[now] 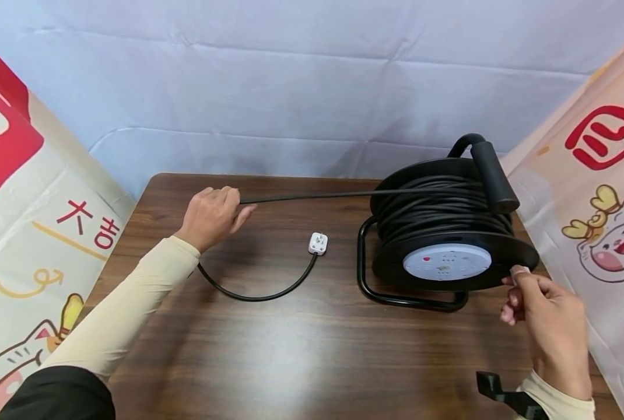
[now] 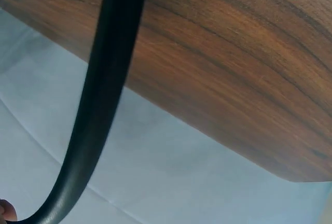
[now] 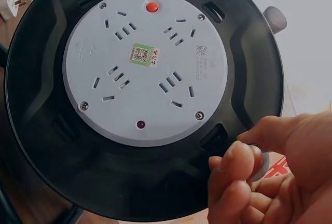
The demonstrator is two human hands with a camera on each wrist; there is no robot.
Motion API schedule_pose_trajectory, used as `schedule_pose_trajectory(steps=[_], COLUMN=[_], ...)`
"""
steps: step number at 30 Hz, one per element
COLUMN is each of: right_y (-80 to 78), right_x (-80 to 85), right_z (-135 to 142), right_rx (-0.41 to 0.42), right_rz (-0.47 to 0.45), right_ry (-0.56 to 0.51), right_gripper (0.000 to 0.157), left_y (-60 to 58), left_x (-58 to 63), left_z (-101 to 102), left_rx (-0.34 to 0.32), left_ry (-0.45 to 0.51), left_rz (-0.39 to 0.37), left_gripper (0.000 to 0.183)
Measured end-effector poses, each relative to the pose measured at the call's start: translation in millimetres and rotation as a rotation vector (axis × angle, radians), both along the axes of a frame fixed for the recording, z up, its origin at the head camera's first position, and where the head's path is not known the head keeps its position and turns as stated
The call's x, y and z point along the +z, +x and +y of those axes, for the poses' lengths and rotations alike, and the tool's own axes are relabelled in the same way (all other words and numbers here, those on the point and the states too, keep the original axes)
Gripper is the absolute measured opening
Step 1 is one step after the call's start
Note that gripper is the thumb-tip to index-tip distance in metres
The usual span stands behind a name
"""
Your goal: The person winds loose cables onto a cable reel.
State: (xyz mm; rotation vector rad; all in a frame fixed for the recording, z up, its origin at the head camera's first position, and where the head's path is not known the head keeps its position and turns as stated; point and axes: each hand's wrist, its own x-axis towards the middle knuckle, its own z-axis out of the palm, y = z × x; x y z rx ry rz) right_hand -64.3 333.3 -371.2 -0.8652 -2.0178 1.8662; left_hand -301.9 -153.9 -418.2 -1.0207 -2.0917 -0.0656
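A black cable reel (image 1: 438,219) stands on its tube frame (image 1: 361,262) at the table's right, wound with several turns of cable. My left hand (image 1: 212,216) grips the black cable (image 1: 312,196), which runs taut from there to the top of the spool. From that fist the cable's free end curves down to a white plug (image 1: 318,243) lying on the table. At the reel's near right rim, my right hand (image 1: 550,321) pinches a small grey knob (image 3: 263,166) between thumb and fingers, which mostly hide it. The pale socket panel (image 3: 145,73) faces the right wrist camera.
The brown wooden table (image 1: 280,350) ends at a pale cloth backdrop (image 1: 291,87). Printed cloths stand at both sides. The reel's carrying handle (image 1: 494,175) sticks up at its back right. A black wrist mount (image 1: 506,396) juts out beside the right sleeve.
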Motion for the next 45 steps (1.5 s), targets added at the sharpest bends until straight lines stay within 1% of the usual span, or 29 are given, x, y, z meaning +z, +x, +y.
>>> schedule_pose_trajectory(steps=[5, 9, 11, 15, 17, 22, 24, 30, 35, 41, 45], right_y=[1.7, 2.8, 3.0, 3.4, 1.2, 3.1, 4.9, 1.1, 0.5, -0.2, -0.2], right_x=[-0.8, -2.9, -4.2, -7.2, -8.6, -11.3, -13.7, -26.6, -33.9, -38.7, -39.0], right_z=[-0.8, -0.8, -1.1, -2.3, -3.9, -1.9, -0.8, -6.1, -7.3, -10.2, -10.5], right_rx=[0.007, 0.025, 0.034, 0.042, 0.041, -0.006, -0.009, 0.024, 0.037, 0.051, 0.043], right_rz=[-0.004, -0.02, -0.053, -0.149, -0.185, -0.213, -0.217, -0.234, -0.253, -0.28, -0.285], right_ry=[0.016, 0.065, 0.129, 0.279, 0.317, 0.313, 0.305, 0.287, 0.312, 0.357, 0.376], right_gripper=[0.039, 0.033, 0.033, 0.037, 0.04, 0.036, 0.035, 0.035, 0.037, 0.043, 0.044], left_y=[2.3, 3.3, 3.1, 3.0, 3.5, 0.5, -1.2, -1.3, -1.0, -1.4, -2.6], left_x=[-1.0, -0.2, 0.1, 0.6, 1.0, 3.7, 3.8, 3.2, 5.6, 5.9, 4.8], left_z=[3.1, 6.1, 6.9, 7.2, 5.7, 15.3, 19.2, 19.0, 26.7, 31.7, 34.2], left_rx=[-0.005, -0.011, -0.008, 0.001, 0.004, -0.021, -0.027, -0.027, -0.036, -0.01, -0.01], left_ry=[-0.001, -0.005, -0.005, 0.002, 0.008, -0.008, -0.021, -0.014, -0.031, -0.049, -0.056], left_rz=[-0.009, -0.021, -0.023, -0.006, 0.007, 0.011, 0.011, 0.039, 0.025, 0.017, 0.005], left_gripper=[0.041, 0.041, 0.041, 0.043, 0.043, 0.041, 0.041, 0.041, 0.04, 0.041, 0.041])
